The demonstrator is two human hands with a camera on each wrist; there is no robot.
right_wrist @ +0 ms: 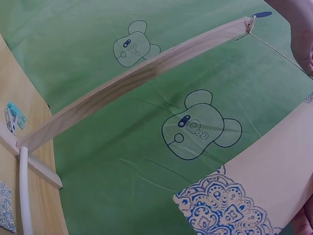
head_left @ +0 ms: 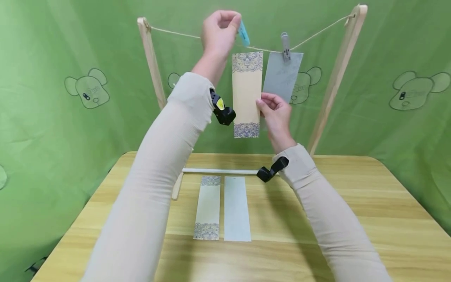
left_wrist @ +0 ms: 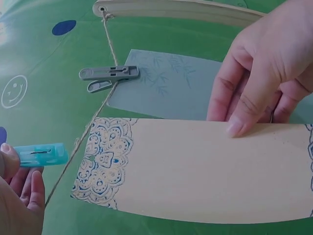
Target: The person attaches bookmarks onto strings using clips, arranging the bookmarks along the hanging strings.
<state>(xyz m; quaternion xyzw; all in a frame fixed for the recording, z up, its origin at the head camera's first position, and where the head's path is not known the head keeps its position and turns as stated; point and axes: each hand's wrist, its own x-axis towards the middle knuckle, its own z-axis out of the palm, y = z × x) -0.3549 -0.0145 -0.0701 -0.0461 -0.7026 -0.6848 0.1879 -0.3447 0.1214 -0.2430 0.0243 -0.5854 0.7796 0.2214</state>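
My left hand pinches a turquoise clothespin between thumb and fingers, its free end pointing down at the string. Below it, a beige bookmark with blue lace patterns at both ends hangs upright from my right hand, whose thumb and fingers grip its right edge. The left wrist view shows the bookmark's patterned end close beside the string, with a small hole in it. Just to the right, a grey-blue bookmark is clipped to the string by a grey clothespin.
The string spans two wooden posts, joined low down by a white rod. On the wooden table lie another patterned bookmark and a pale grey-blue one. More clothespins lie near one post's foot.
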